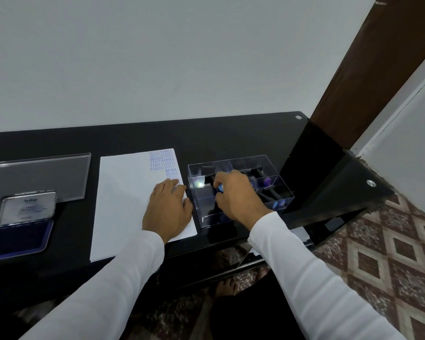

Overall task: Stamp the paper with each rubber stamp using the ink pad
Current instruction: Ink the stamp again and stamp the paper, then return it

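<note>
Two hands: our left hand [168, 209] pressed flat on paper [125, 192], right hand [236, 196] pinched a stamp [220, 187] in the clear box [275, 168]

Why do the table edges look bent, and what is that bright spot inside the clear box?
Head view: the wide-angle lens bows the black table and the wall lines near the frame edges. The bright spot is glare on the clear plastic organizer box, just left of the right hand. The ink pad lid's print is too blurred to read; the stamped words on the paper stay legible.
</note>
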A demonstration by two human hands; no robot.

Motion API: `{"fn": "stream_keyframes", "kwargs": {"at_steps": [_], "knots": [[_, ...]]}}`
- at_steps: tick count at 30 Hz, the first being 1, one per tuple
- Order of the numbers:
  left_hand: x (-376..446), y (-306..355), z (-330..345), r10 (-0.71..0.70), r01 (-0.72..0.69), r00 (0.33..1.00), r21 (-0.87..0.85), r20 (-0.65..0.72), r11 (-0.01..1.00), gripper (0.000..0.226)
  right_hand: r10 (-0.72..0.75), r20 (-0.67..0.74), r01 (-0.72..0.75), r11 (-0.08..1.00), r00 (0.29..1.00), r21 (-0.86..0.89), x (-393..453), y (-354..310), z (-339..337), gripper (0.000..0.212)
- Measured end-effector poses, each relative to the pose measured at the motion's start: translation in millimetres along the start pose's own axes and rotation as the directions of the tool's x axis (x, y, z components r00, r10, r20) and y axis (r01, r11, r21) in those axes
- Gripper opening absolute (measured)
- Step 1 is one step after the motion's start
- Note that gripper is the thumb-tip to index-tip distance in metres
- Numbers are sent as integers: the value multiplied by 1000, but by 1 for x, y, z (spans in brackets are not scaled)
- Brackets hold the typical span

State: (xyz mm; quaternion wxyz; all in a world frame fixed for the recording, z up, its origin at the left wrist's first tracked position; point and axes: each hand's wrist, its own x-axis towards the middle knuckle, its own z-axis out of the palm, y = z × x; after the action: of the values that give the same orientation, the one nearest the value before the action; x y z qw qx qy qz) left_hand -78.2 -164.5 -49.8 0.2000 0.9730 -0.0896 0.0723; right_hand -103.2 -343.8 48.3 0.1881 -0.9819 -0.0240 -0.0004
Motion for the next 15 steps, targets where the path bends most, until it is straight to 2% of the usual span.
{"fn": "stream_keyframes", "kwargs": {"at_steps": [3, 7, 15], "knots": [[0, 0, -1, 2, -2, 1000, -6, 2, 1000, 45, 9, -64, -6, 999, 998, 42, -4, 1, 4, 19], [-1, 1, -1, 5, -5, 1000, -9, -4, 1000, 43, 24, -92, -17, 997, 995, 74, -10, -1, 7, 13], [0, 2, -8, -4, 6, 1000, -43, 31, 999, 46, 50, -166, -39, 997, 985, 65, -15, -14, 3, 7]]}}
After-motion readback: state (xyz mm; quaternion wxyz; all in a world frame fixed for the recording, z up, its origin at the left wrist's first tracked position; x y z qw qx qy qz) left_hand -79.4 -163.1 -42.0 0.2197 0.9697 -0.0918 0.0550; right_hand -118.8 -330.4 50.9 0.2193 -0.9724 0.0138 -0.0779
